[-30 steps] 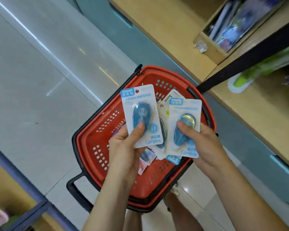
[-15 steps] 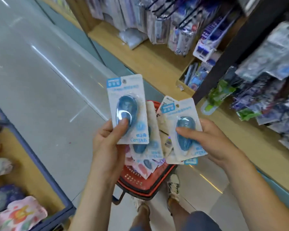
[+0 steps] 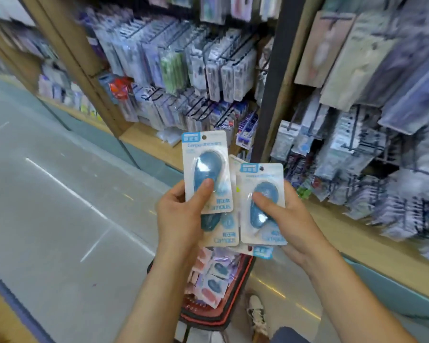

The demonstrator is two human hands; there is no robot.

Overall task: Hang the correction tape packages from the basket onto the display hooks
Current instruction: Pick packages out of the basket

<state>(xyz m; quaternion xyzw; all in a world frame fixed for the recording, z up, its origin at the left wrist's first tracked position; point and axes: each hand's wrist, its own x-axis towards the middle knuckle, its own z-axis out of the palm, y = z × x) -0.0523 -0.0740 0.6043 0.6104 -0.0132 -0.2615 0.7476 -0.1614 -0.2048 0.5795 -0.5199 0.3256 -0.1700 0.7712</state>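
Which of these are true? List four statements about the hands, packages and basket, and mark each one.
1. The left hand holds the upper correction tape package, thumb on its blister. True.
2. The right hand is empty. False: it holds the lower correction tape package.
3. The red basket contains more packages. True.
4. A held package hangs on the display hooks. False: both are in hand, apart from them.

Correction tape pkgs (image 3: 204, 169): matt white card w/ glossy clear plastic blisters | basket (image 3: 209, 316): red plastic | shelf (image 3: 352, 231): matt pale wood | floor (image 3: 60, 206): smooth, glossy tile | hooks (image 3: 229, 52): dark metal wire
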